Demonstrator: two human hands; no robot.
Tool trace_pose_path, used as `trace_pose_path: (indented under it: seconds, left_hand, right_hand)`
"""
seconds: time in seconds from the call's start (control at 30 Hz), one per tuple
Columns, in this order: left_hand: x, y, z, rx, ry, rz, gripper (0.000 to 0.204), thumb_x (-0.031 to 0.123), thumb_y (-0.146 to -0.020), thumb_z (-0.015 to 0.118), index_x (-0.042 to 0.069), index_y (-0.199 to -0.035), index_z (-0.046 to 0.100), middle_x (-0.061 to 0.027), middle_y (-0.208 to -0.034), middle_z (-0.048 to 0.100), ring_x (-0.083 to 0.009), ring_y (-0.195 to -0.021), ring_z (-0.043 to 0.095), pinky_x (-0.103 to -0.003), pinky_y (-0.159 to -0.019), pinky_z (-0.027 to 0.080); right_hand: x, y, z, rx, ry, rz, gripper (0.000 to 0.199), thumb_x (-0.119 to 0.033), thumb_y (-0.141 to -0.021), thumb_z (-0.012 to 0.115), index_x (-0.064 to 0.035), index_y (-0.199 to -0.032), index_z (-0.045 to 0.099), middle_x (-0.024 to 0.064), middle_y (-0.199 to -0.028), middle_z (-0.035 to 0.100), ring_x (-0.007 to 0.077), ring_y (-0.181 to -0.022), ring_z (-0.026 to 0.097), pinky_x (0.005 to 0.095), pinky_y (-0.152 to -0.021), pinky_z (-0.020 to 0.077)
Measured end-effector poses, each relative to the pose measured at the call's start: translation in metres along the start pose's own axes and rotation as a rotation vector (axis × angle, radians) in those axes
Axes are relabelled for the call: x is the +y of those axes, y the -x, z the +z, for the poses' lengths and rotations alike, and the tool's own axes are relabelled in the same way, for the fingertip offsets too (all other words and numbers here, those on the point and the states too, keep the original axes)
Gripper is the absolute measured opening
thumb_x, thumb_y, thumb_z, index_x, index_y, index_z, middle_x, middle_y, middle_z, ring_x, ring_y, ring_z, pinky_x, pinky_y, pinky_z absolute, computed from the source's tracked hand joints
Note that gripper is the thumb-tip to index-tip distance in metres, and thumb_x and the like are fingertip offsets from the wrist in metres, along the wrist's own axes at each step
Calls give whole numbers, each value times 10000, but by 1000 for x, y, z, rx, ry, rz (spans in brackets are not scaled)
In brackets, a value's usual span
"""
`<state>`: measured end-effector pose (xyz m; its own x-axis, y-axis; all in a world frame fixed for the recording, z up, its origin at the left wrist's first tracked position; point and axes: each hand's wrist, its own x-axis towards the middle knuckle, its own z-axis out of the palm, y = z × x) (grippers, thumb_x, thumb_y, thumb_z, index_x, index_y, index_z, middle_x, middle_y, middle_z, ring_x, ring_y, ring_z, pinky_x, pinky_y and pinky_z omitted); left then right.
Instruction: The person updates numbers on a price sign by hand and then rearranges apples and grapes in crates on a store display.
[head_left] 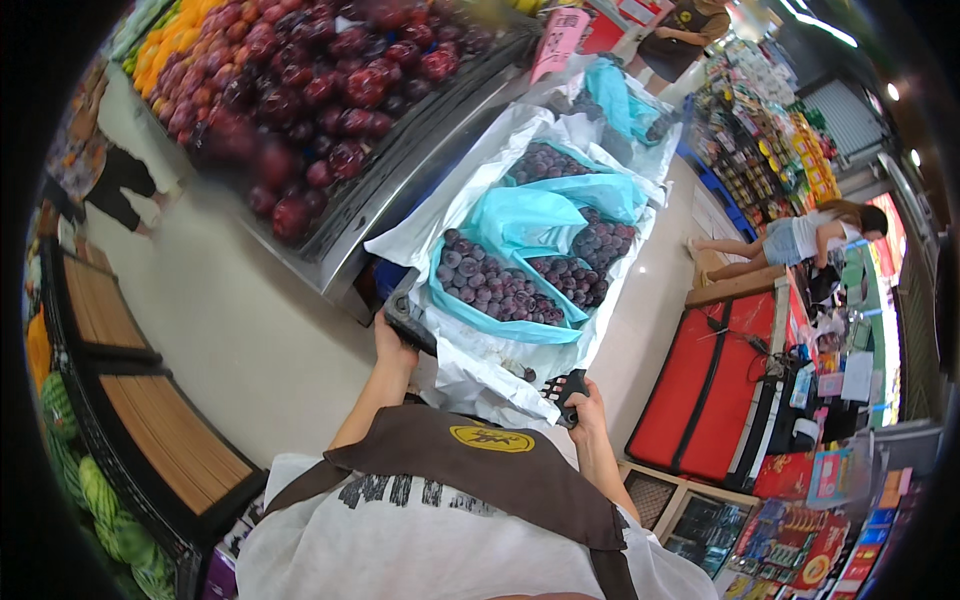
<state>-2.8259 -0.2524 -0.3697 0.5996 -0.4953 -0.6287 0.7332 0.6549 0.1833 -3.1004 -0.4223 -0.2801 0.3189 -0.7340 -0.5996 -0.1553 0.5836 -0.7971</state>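
A black plastic crate (410, 320), lined with crumpled white paper (480, 375), is in front of my body. Inside lie bunches of dark purple grapes (500, 287) wrapped in teal paper (520, 212). My left hand (393, 345) is closed round the crate's near left corner. At the near right corner my right hand (588, 408) grips the black rim, with the thumb on top. A few loose grapes rest on the liner close to my apron. Most of the crate's walls are hidden by paper.
Left of the crate stands a metal-edged display (345, 240) heaped with dark red plums (350, 125). More teal-wrapped grapes (655, 128) sit beyond. A red box with a black strap (690, 385) stands right; slatted wooden shelves (175, 430) and watermelons (95, 490) are left. Several people are around.
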Motion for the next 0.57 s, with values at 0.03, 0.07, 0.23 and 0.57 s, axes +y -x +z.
trace_pose_path:
  seconds: [0.03,0.07,0.23,0.57]
  left_hand:
    - [1,1,4,19,-6,14,419,395,-899,315,124,-1119,548,-37,-1129,564,-223,-1066,505,-365,-941,372]
    - [4,8,15,82,-66,14,428,393,-899,310,124,-1138,541,-49,-1140,560,-232,-1070,504,-372,-942,373]
    - [-7,13,37,-264,-100,130,403,311,-873,387,65,-1151,544,-58,-1120,578,-236,-1037,535,-377,-908,414]
    - [22,34,1,-284,-331,111,552,494,-861,356,119,-1254,455,-96,-1236,510,-195,-1123,500,-358,-962,400]
  right_hand:
    - [-2,3,1,3,-8,-2,611,123,-528,408,18,-1130,379,154,-986,542,281,-893,565,387,-774,511]
    - [-3,5,4,10,-24,18,619,129,-527,410,12,-1134,377,146,-987,539,269,-897,555,365,-763,506]
    - [0,4,7,45,9,14,607,134,-532,419,8,-1125,391,120,-967,538,232,-876,543,313,-725,489]
    - [-8,18,23,70,-22,48,533,105,-588,451,-21,-1104,399,71,-922,501,180,-796,497,267,-604,431]
